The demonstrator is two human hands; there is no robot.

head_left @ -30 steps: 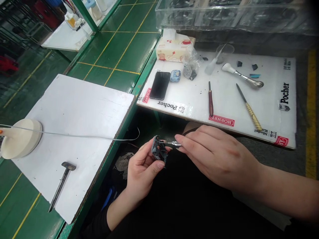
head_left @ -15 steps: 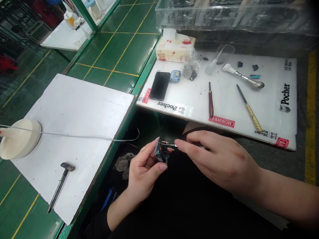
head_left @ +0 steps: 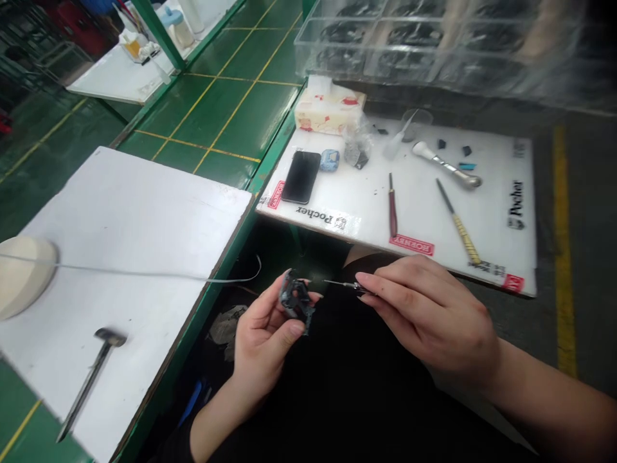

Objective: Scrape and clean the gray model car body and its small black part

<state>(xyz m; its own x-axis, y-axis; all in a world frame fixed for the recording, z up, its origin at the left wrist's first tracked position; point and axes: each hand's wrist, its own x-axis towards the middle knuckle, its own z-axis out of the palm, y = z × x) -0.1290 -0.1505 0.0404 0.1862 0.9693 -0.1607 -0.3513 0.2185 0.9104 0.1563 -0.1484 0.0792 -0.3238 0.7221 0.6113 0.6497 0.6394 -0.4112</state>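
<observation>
My left hand [head_left: 267,328] is closed around a small dark grey moulded part [head_left: 295,299], its fingers behind and its thumb at the lower edge. Between the fingertips of my right hand [head_left: 429,308] is a thin tool with a narrow metal shaft [head_left: 343,283], its tip pointing left at the part. A gap separates that tip from the part. Most of the tool's handle is hidden by my fingers, so its exact kind is unclear. Both hands are above my dark-clothed lap.
On the white-topped table ahead lie a phone [head_left: 301,177], a red-handled tool [head_left: 393,209], a file with a wrapped handle [head_left: 459,225], a silver-and-white tool [head_left: 446,165] and a tissue box [head_left: 328,109]. Clear plastic trays [head_left: 409,45] stand behind. A hammer [head_left: 91,379] lies on the left board [head_left: 159,238].
The tool in my right hand has drawn back from the dark part, where its tip was before. My left hand has tilted the part slightly. The whole view has shifted.
</observation>
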